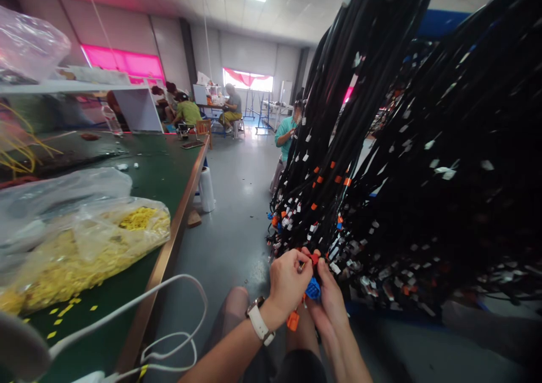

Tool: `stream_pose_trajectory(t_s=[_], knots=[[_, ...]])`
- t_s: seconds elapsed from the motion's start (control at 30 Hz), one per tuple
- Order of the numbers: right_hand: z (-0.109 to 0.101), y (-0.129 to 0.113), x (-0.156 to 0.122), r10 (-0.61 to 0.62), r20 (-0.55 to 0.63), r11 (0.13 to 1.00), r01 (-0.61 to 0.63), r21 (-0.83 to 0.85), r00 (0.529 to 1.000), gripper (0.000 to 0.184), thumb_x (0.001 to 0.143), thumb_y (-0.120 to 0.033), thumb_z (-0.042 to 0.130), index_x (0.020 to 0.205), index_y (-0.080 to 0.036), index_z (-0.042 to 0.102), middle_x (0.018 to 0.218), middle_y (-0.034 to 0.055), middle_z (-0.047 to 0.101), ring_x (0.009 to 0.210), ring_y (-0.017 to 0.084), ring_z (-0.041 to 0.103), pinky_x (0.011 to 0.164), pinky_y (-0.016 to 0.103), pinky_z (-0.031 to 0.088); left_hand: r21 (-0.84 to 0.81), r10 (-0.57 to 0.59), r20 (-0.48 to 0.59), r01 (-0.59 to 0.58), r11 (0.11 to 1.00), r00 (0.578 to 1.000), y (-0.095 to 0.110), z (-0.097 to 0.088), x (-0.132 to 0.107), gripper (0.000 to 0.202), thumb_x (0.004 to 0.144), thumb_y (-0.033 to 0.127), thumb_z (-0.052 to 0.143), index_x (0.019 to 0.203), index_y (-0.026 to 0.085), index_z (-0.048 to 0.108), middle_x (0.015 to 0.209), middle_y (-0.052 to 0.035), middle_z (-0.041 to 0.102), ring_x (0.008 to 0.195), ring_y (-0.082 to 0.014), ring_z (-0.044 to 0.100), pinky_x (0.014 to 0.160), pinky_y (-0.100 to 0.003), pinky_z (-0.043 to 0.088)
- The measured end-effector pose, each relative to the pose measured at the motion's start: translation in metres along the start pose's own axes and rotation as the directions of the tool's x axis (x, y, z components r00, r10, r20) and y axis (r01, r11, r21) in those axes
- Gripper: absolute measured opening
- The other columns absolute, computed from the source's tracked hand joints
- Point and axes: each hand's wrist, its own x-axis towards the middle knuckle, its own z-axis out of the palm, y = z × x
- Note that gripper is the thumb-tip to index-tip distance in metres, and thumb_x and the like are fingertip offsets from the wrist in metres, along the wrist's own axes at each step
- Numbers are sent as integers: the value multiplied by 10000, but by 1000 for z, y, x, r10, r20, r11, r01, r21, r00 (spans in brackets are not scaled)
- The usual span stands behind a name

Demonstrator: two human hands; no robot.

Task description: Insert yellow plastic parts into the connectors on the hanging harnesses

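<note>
In front of my knees, both hands meet at the lower ends of hanging black wire harnesses (334, 146). My left hand (285, 281), with a white-strapped watch at its wrist, is closed in a pinch against a red connector (314, 258). A small yellowish bit shows at its fingertips, too small to name. Wrapped around the red connector from the other side is my right hand (330, 298). A blue connector (313, 288) lies between the two palms. Below my left hand dangles an orange connector (292, 321).
On the left, a green-topped table (169, 165) carries a clear plastic bag (101, 242) of small yellow pieces and a white cable (127, 309). More harnesses (444, 202) crowd the right. A person in teal (285, 131) sits beyond them; others sit farther back.
</note>
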Motion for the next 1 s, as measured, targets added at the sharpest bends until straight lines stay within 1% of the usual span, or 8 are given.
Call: stream_pose_trajectory(t_s=[0.1,0.33,0.57,0.67,0.77,0.87,0.93,1.0], knots=[[1,0,-1,3,2,1000,-3,9,1000,288,645,-322,754,901,-205,696,955,41,728,1002,225,620,888,382,483,-48,-19,19,20,999,1000,-2,0,1,123,726,239,537,662,173,618,508,59,424,488,-75,375,495,-203,244],[-1,0,0,15,-1,1000,-15,7,1000,282,652,-318,750,908,-214,688,939,24,730,994,203,621,888,356,482,-254,-71,97,94,963,993,-14,5,3,169,731,291,563,677,155,647,497,54,406,478,-74,336,469,-203,239],[2,-1,-1,32,9,998,-32,61,999,253,645,-286,758,872,-196,691,874,21,735,924,180,646,884,330,483,-494,-106,251,221,841,962,-16,2,9,194,696,314,614,671,122,619,529,29,462,479,-70,363,465,-194,267],[5,-3,-2,20,-15,997,-19,81,1000,271,603,-270,786,848,-201,693,826,3,734,861,167,659,864,316,495,-551,-129,292,277,787,948,-15,1,11,233,637,332,683,685,124,590,519,36,465,460,-65,372,458,-187,275],[5,-4,-3,6,-32,996,-3,92,999,300,577,-270,802,847,-198,692,821,-3,732,802,143,659,827,280,506,-578,-113,332,297,760,936,-17,1,13,246,610,305,707,689,137,547,506,60,429,447,-56,344,448,-181,263],[5,-6,-4,12,-44,996,-8,90,999,284,584,-277,799,834,-198,688,820,-5,729,770,131,655,792,256,512,-510,-72,283,214,833,956,-20,0,16,226,625,270,693,736,147,540,483,95,351,442,-53,286,443,-179,236],[6,-7,-6,32,-40,997,-28,78,999,275,595,-287,791,833,-198,686,791,-3,726,742,136,655,759,261,520,-394,-16,239,112,912,971,-21,-2,18,292,631,266,697,874,157,578,476,109,317,451,-59,287,460,-179,237],[7,-9,-8,38,-49,997,-35,70,998,268,597,-296,787,820,-189,685,752,2,721,694,140,652,707,263,531,-269,64,274,13,963,960,-20,-6,19,416,659,286,684,1054,195,589,475,107,327,464,-68,316,480,-183,249]])
